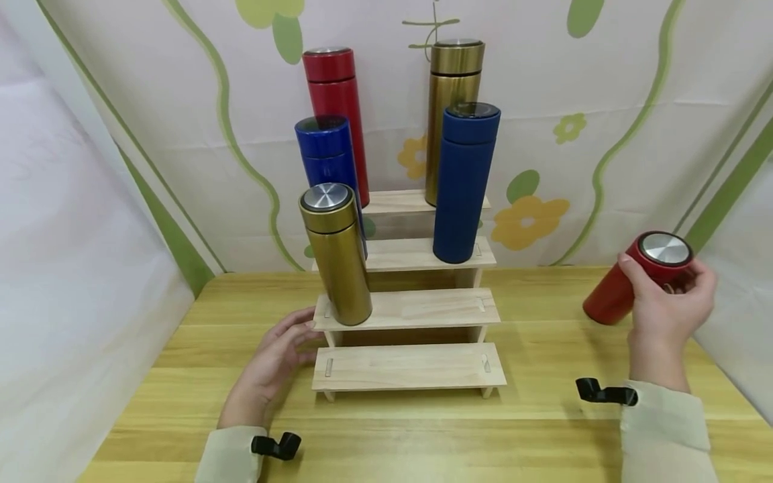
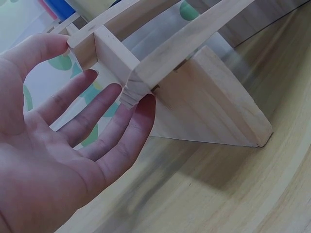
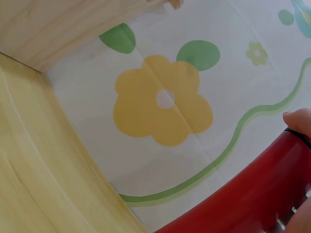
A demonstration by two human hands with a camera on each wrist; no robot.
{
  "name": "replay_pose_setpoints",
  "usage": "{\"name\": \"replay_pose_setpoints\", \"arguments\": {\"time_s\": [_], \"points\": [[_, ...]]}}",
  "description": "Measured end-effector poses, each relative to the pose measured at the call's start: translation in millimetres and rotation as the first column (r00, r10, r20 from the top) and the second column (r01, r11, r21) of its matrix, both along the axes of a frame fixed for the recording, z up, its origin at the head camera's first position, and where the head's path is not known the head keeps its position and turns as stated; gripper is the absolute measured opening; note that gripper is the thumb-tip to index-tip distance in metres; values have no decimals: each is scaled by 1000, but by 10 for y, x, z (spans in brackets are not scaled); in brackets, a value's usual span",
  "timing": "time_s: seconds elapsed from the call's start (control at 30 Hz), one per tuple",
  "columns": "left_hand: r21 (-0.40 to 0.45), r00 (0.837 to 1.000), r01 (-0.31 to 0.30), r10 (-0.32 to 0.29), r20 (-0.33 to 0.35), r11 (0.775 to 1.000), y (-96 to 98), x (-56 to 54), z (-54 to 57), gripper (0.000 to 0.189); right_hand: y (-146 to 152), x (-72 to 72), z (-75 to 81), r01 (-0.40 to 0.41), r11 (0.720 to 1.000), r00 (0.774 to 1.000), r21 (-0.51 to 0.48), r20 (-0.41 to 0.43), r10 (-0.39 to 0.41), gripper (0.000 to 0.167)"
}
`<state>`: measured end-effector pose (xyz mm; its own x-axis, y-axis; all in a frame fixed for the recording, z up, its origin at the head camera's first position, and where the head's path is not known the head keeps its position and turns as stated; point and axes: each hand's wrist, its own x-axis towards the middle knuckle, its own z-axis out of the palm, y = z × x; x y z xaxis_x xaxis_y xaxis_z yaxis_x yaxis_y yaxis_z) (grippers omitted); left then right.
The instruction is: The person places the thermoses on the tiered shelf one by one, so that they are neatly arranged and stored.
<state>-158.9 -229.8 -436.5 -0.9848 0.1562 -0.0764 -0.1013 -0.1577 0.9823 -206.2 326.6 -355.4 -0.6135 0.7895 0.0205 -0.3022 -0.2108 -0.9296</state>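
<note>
In the head view my right hand (image 1: pixel 673 308) grips a red thermos bottle (image 1: pixel 616 292) near its silver-topped lid. The bottle leans with its base toward the left; whether that base touches the table I cannot tell. A stepped wooden rack (image 1: pixel 410 369) stands in the middle. At its left side is my left hand (image 1: pixel 274 362), and in the left wrist view its spread fingers (image 2: pixel 87 121) touch the shelf ends. A gold thermos bottle (image 1: pixel 339 268) stands on the rack's second step from the front, at the left.
Blue bottles (image 1: pixel 465 188) (image 1: pixel 326 147) stand upright on the third step. On the top step are another red bottle (image 1: pixel 335 94) and a taller gold bottle (image 1: pixel 455 87). The front step holds nothing. Behind the wooden table (image 1: pixel 423 443) hangs a flower-patterned cloth (image 1: pixel 543 80).
</note>
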Motion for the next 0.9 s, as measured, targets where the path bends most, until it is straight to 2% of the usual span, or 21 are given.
{"name": "replay_pose_setpoints", "arguments": {"time_s": [0.23, 0.4, 0.77, 0.9], "points": [[4, 1000, -13, 12, 6, 1000, -18, -15, -3, 32, 4, 4, -28, -6, 999, 998, 50, 62, 3, 83], [-1, 1000, 3, -3, 8, 1000, -15, -17, -26, 33, 37, 34, -75, -18, 997, 994, 71, 105, 11, 87], [-4, 1000, -3, 3, 7, 1000, -4, -3, -22, 31, -19, 157, -41, -1, 995, 994, 95, 109, -9, 86], [-6, 1000, 2, -2, 10, 1000, 0, -13, -17, 30, -30, 216, -41, -12, 998, 992, 62, 124, 4, 89]]}}
